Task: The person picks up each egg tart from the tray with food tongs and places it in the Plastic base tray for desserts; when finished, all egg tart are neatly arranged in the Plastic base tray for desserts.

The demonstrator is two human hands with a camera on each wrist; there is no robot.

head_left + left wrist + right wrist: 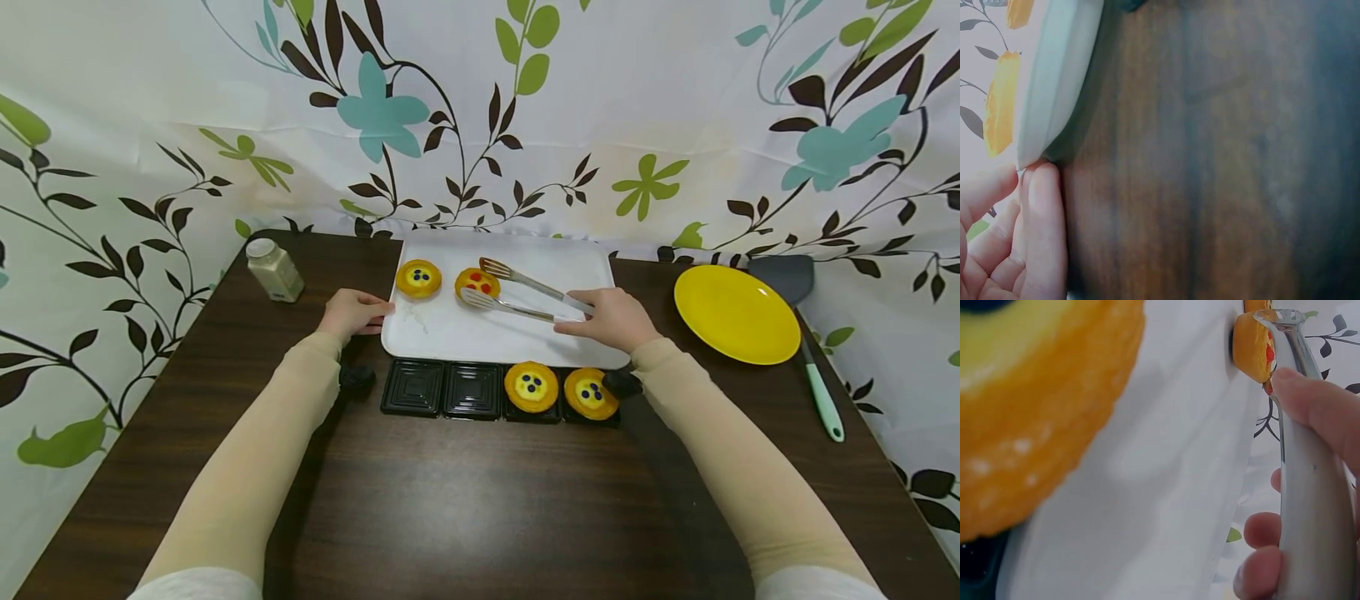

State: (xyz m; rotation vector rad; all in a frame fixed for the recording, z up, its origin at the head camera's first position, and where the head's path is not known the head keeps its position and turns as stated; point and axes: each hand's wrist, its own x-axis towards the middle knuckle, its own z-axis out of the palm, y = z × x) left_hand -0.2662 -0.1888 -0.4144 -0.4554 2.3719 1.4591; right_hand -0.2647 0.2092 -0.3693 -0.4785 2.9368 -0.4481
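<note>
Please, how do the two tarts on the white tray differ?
The left tart has dark blue dots; the right tart has red ones. The left tart lies clear of the tongs; the right tart appears between their tips, partly covered. Both are round, have golden crusts and lie on the white tray.

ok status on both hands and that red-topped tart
Left hand grips edge of white tray. Right hand holds tongs, spread open at red-topped tart; contact unclear. Nothing visibly blocking the tongs.

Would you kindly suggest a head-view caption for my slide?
Left hand grips the white tray's edge while right hand holds tongs at a red-dotted tart.
</note>
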